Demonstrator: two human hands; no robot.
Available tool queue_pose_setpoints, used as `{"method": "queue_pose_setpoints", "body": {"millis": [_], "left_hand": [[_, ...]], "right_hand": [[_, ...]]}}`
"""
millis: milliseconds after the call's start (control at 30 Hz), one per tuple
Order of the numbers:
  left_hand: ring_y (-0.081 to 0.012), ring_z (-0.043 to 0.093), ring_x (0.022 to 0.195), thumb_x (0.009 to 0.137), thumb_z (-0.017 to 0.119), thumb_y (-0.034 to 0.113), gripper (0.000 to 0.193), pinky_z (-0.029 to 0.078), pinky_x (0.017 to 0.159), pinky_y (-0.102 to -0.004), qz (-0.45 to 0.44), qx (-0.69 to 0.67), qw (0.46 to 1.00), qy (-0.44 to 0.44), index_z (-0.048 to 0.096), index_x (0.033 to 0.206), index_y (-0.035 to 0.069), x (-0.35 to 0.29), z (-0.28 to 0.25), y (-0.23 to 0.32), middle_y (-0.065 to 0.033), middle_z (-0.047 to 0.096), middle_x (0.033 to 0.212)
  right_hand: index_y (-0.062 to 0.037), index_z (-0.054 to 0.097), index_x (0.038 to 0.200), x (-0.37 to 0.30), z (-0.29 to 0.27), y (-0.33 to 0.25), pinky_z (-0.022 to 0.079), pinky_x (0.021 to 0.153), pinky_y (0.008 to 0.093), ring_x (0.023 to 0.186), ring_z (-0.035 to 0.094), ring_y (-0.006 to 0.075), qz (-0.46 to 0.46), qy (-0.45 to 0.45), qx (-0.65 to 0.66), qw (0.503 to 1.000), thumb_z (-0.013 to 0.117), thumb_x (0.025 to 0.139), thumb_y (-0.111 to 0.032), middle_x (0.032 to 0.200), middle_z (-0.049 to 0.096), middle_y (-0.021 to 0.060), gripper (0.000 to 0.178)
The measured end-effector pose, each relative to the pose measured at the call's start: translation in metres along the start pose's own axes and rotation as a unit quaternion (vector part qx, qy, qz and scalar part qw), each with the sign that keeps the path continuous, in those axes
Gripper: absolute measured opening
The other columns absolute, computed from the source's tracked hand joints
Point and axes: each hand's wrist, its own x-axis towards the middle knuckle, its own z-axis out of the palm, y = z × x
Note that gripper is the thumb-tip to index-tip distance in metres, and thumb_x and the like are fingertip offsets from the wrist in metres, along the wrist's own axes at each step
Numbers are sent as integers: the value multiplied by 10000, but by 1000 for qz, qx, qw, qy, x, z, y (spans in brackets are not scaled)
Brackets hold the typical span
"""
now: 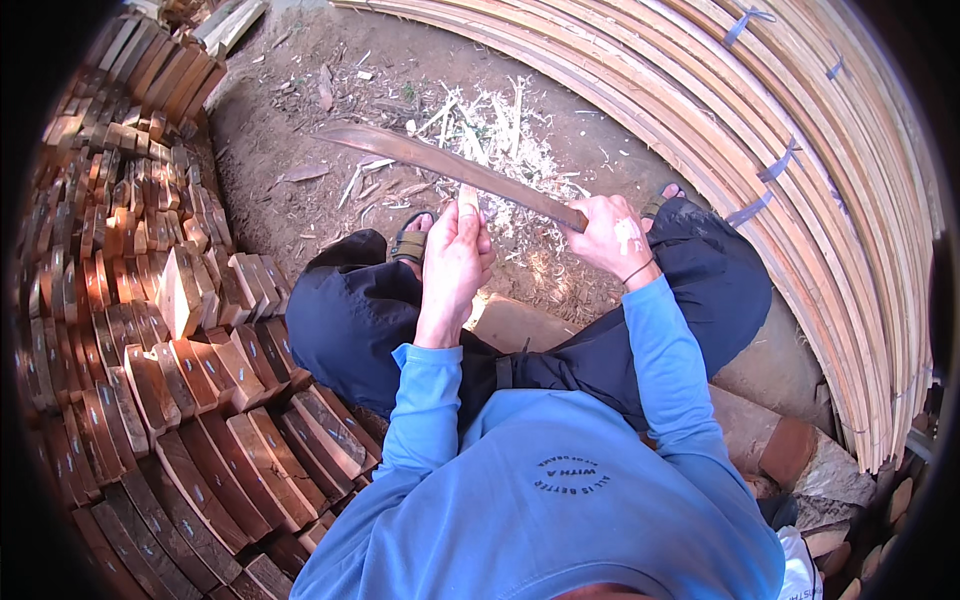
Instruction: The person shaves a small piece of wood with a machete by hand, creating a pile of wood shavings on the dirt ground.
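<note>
A long machete (440, 158) with a worn brown blade stretches across the space in front of me, its tip toward the far left. Its handle sits in my right hand (607, 236), fingers closed around it. In my left hand (457, 262) is a small pale wood piece (468, 196), pinched with the thumb along it. The upper end of this piece meets the blade's near edge around mid-length. Most of the piece is hidden in my fist. Light wood shavings (505, 135) lie on the ground beyond the blade.
Stacked wooden blocks (200, 480) rise close along my left side. Long bundled wood strips (800, 230), tied with blue bands, curve along the right. My legs in dark trousers (345, 305) are spread, sandalled feet on the dirt ground (270, 120). Stones or bricks (790, 450) lie at lower right.
</note>
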Motion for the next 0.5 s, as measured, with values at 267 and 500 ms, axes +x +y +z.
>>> {"method": "queue_pose_setpoints", "body": {"millis": [267, 500], "left_hand": [[-22, 286, 477, 1123, 437, 284, 222, 195, 397, -215, -17, 16, 996, -81, 493, 969, 135, -6, 0, -15, 61, 404, 690], [-22, 340, 533, 1120, 448, 301, 268, 268, 442, -208, 91, 165, 980, 60, 500, 931, 117, 11, -6, -13, 69, 411, 684]], "right_hand": [[-55, 777, 967, 36, 25, 15, 538, 782, 504, 794, 700, 428, 71, 92, 9, 993, 671, 932, -485, 789, 701, 239, 444], [-40, 759, 920, 8, -1, -2, 524, 730, 494, 764, 691, 412, 16, 27, 2, 999, 700, 915, -425, 761, 689, 219, 390]]}}
